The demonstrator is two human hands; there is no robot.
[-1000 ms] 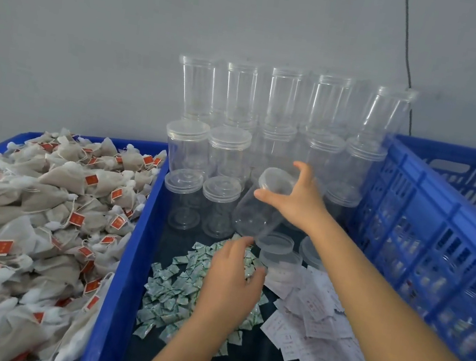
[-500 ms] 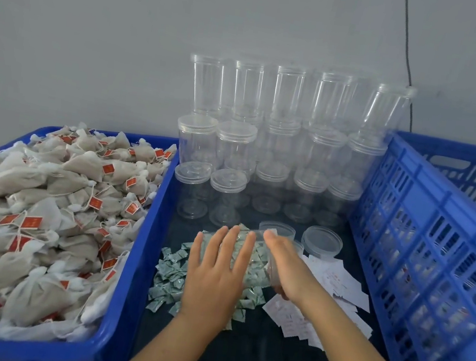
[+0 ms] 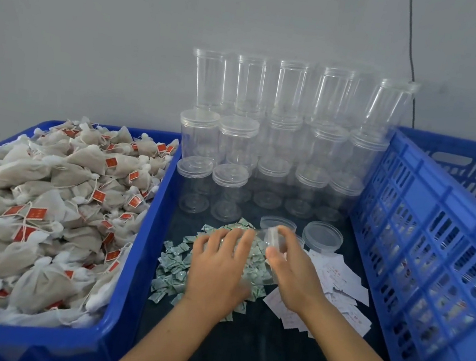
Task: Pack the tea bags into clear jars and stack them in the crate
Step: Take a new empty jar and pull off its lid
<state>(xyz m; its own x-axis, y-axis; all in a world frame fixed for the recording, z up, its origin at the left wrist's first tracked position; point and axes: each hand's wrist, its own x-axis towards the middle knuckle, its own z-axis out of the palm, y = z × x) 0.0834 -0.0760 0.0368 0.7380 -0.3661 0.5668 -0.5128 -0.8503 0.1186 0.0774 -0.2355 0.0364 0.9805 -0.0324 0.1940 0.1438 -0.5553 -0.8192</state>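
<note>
A clear lidded jar (image 3: 257,256) lies on its side over a heap of small green sachets (image 3: 173,266). My left hand (image 3: 218,273) lies over the jar's body with its fingers curved across it. My right hand (image 3: 289,270) grips the jar's lid end (image 3: 271,236) between thumb and fingers. Several empty clear jars (image 3: 282,143) stand stacked in rows against the wall. A blue bin (image 3: 138,258) on the left is heaped with white tea bags (image 3: 40,212) bearing red tags. The blue slatted crate (image 3: 437,241) stands on the right.
Two loose clear lids (image 3: 322,236) lie on the dark table just beyond my right hand. White paper slips (image 3: 339,277) are scattered between my right hand and the crate. A black cable (image 3: 411,58) runs down the grey wall.
My right hand took a jar from the stack and brought it down onto the sachets. My left hand moved up onto its body. Both hands have barely shifted in the last half second.
</note>
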